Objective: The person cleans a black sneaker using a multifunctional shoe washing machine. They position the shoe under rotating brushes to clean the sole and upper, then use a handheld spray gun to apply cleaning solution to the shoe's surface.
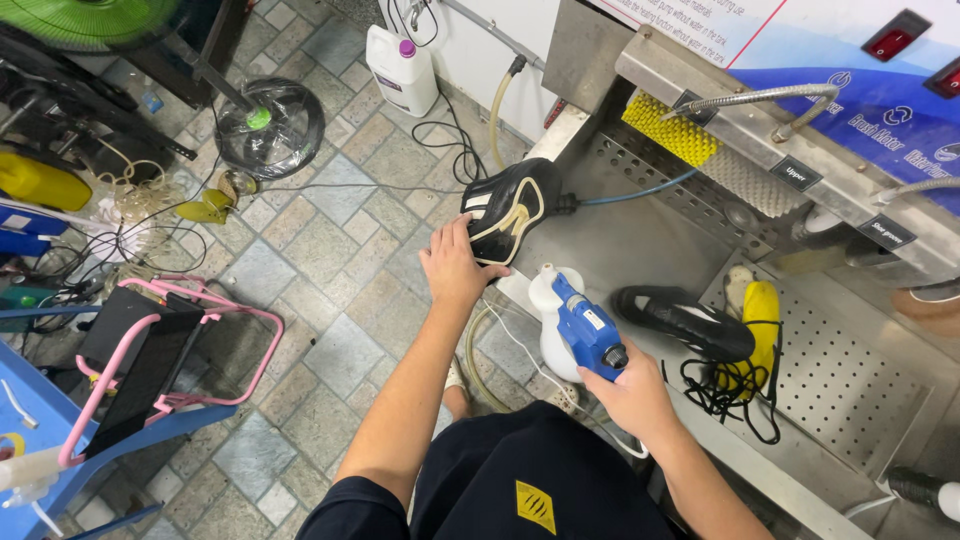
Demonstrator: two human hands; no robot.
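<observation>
We see our left hand closed on the heel of a black shoe at the steel bench edge; it looks light, stiff-soled, likely wet. Our right hand grips a blue-and-white spray gun.

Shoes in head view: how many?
2. One black shoe held by the left hand at the steel basin's left edge; one black shoe lying on the perforated tray. Others may be hidden.
</observation>
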